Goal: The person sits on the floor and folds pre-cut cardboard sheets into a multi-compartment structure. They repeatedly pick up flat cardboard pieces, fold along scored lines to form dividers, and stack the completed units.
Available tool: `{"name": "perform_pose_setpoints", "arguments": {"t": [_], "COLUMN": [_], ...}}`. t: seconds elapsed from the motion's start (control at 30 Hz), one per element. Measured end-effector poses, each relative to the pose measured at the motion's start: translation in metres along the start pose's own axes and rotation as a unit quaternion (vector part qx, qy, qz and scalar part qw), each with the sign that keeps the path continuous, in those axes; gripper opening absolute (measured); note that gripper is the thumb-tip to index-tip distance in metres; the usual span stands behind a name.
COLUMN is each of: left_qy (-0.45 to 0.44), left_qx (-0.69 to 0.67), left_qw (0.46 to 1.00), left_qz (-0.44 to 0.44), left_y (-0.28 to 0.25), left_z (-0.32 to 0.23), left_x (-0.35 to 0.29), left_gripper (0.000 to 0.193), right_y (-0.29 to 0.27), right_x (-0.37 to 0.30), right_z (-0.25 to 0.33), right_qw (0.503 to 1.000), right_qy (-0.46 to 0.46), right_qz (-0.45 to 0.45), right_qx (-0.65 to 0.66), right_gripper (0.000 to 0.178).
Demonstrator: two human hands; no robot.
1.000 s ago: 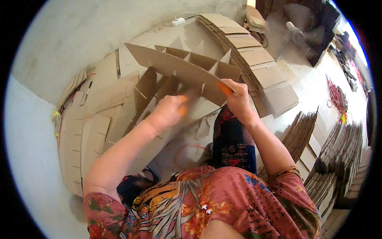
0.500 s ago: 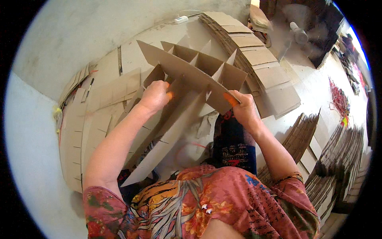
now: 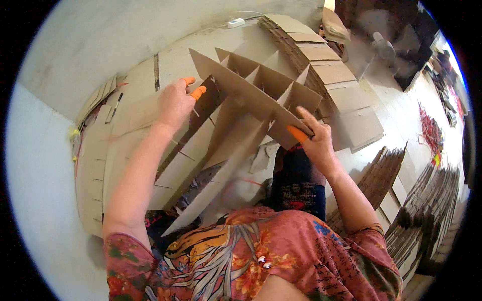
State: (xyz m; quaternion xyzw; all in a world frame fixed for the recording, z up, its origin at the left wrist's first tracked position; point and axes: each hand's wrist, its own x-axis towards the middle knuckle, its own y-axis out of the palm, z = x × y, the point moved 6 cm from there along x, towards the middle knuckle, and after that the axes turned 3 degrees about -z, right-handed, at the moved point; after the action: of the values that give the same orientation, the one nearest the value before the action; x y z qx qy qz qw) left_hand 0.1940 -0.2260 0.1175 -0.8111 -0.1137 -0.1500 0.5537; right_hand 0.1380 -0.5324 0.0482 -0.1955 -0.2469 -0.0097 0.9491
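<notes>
A partly slotted-together cardboard divider (image 3: 246,95) stands tilted before me, its strips crossing to form open cells. Long strips (image 3: 226,168) run from it toward my lap. My right hand (image 3: 317,143) pinches the right end of the crosswise strip, an orange finger cover on its thumb and the index finger stretched along the board. My left hand (image 3: 175,105), with orange covers on two fingertips, is open beside the leftmost strip and holds nothing. That hand's other fingers are partly hidden.
Stacked cardboard strips (image 3: 331,75) lie beyond the divider to the right. More upright bundles (image 3: 376,175) stand at my right. Flat slotted sheets (image 3: 93,170) lie at left, near a black pen (image 3: 117,104). A fan (image 3: 383,45) stands far right; red cords (image 3: 430,128) lie on the floor.
My left hand has let go of the divider's left part and moved left and up, its fingers spreading. The divider has shifted slightly right in view; my right hand stays at its right end.
</notes>
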Motion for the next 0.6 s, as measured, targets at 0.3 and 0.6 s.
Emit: {"name": "perform_pose_setpoints", "arguments": {"t": [0.3,0.6], "left_qy": [-0.051,-0.130], "left_qx": [0.075,-0.160], "left_qw": [0.992,0.964], "left_qz": [0.083,0.170], "left_y": [0.030,0.012], "left_z": [0.066,0.064], "left_x": [0.021,0.009], "left_gripper": [0.016,0.026], "right_y": [0.001,0.028], "right_x": [0.010,0.042], "right_z": [0.028,0.039], "right_qw": [0.981,0.971], "right_qy": [-0.123,-0.154], "right_qz": [0.101,0.134], "right_qx": [-0.110,-0.126], "right_gripper": [0.054,0.047]}}
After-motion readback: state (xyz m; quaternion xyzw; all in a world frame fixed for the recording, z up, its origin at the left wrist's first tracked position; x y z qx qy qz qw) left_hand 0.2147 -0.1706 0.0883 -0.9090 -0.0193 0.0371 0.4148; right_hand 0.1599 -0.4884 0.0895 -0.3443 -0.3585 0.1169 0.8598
